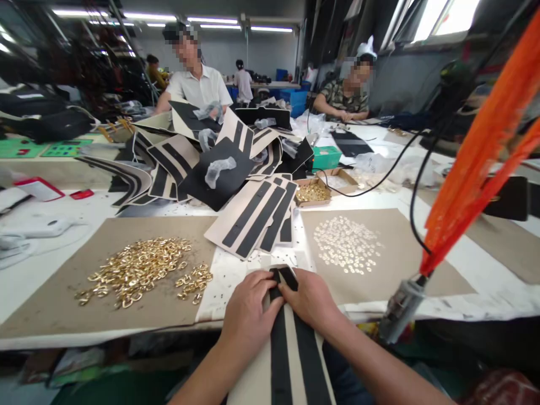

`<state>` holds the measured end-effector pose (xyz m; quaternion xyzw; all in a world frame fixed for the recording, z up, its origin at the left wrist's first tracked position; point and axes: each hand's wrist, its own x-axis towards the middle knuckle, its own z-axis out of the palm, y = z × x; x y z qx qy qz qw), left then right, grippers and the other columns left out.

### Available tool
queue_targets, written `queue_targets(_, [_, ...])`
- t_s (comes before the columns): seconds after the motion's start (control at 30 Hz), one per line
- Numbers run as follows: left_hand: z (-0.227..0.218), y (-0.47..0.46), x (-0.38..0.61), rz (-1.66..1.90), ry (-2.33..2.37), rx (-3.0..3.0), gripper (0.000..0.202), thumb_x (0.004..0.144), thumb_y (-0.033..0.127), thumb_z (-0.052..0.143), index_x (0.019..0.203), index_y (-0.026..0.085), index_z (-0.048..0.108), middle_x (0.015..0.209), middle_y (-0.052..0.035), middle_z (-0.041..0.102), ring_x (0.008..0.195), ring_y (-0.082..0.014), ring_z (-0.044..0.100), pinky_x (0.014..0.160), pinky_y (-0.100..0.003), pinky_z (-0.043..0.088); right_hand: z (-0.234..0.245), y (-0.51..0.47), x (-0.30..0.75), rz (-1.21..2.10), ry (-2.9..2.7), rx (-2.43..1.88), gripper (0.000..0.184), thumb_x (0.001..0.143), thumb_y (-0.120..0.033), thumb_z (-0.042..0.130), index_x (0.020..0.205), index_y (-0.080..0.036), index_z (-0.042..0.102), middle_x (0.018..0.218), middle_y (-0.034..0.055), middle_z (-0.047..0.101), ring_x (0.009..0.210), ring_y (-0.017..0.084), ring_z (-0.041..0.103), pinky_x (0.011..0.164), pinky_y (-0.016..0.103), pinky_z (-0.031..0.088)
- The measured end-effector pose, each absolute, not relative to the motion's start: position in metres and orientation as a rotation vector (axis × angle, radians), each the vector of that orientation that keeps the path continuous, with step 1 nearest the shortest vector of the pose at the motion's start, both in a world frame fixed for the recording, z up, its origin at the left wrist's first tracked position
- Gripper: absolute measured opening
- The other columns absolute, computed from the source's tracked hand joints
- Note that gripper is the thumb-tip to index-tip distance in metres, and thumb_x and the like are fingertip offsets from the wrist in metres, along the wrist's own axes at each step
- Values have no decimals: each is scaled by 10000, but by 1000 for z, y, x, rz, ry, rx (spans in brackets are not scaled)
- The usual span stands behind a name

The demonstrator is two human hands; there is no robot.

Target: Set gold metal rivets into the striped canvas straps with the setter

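My left hand (248,312) and my right hand (310,298) both grip the upper end of a beige panel with black stripes (282,360), which hangs over the near table edge toward my lap. Fingers of both hands rest on its black stripes, and the hands nearly meet. To the left lies a heap of gold metal rings (135,271) on a brown paper sheet (59,298). To the right, small pale gold rings (346,244) are spread on another brown paper sheet (405,281). A stack of similar striped panels (253,216) lies just beyond my hands.
Black and beige panels (198,163) are heaped across the white table. A cardboard tray of gold fittings (312,194) sits behind the pale rings. An orange mesh sleeve (481,146) and black cables (415,191) cross the right side. Several co-workers sit or stand beyond the table.
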<state>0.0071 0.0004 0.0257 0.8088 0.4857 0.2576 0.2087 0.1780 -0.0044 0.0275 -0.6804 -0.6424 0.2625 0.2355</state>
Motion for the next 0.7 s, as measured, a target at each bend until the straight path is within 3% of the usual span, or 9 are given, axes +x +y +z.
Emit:
queue_targets(0.13, [18,0,8,823,1356,2207,208,837,184,729,1038,217,690,1246,-61,678,1217,-258,606,1096,-463,486,33,-10,193,703,-1735,-1782,142,866,-270,675,978,-215,741,891,35,751,829,215,685,741,271,464])
queue_targets(0.27, [16,-2,5,832,1377,2188,265,833,190,738,1088,214,667,1261,-65,669,1224,-265,599,1098,-491,477,28,-24,240,527,-1568,-1882,238,899,-326,618,1073,-195,716,777,6,693,708,195,639,682,281,456])
queue_targets(0.47, [10,-5,4,887,1372,2171,287,837,210,736,1113,221,662,1288,-59,657,1241,-262,595,1104,-481,470,15,-39,306,266,-1656,-2117,302,928,-261,518,1158,-165,689,983,78,726,921,240,672,854,346,479])
queue_targets(0.63, [12,-5,0,935,1361,2088,312,790,196,758,1092,221,684,1270,-61,676,1227,-268,600,1091,-479,467,21,-42,310,271,-1683,-2168,155,930,-232,579,953,-194,727,864,67,724,833,239,680,776,350,514])
queue_targets(0.7, [15,-16,-2,965,1389,2019,343,741,177,784,1072,214,701,1252,-64,690,1212,-266,606,1087,-461,465,24,-30,284,230,-1676,-2077,129,972,-282,621,944,-197,714,928,63,715,841,212,672,788,353,547])
